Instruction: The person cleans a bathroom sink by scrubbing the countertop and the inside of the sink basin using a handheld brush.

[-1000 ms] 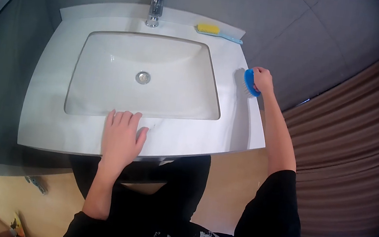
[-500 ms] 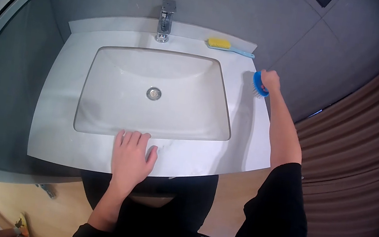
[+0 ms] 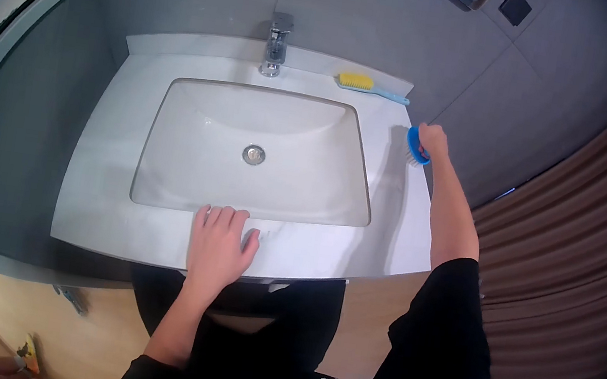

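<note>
"Head view: what's changed?"
"Blue brush [image 3: 412, 147], gripped in the right hand's [image 3: 433, 139] curled fingers, has shifted slightly toward twelve along the counter [image 3: 310, 252], near three o'clock of the basin [image 3: 302, 197]; brushing likely reaches farther back."
"Left hand [image 3: 219, 251]?"
"Six o'clock, fingers outstretched, empty."

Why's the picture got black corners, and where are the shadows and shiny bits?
Head view: black, rounded corners, probably from a very wide lens; head view too: a soft shadow runs down the counter near the blue brush, and glints show on the faucet and drain.
</note>
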Demonstrator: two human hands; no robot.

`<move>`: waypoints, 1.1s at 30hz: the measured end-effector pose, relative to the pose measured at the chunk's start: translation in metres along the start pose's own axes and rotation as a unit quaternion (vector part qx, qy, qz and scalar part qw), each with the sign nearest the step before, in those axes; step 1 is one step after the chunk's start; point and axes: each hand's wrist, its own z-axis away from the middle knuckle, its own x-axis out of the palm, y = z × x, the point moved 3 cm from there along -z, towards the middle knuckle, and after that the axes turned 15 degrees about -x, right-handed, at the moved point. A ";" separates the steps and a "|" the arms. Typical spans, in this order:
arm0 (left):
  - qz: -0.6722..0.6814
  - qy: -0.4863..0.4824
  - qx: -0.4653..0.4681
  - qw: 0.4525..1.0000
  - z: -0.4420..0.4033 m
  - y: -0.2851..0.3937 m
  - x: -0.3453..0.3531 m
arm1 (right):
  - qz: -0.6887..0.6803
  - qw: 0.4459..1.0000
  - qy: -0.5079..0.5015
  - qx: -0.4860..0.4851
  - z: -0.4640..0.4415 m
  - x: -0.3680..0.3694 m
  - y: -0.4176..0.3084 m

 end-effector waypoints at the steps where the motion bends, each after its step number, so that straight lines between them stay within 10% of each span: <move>1: -0.005 -0.005 -0.001 1.000 0.000 0.000 0.000 | -0.004 1.000 -0.005 0.005 0.002 0.000 0.001; 27: -0.018 -0.017 0.038 0.999 0.000 -0.006 0.002 | 0.022 0.999 0.033 -0.035 0.313 -0.031 -0.016; 33: 0.008 -0.003 0.052 0.999 0.002 -0.008 0.001 | -0.004 0.997 0.062 -0.049 0.269 -0.024 0.009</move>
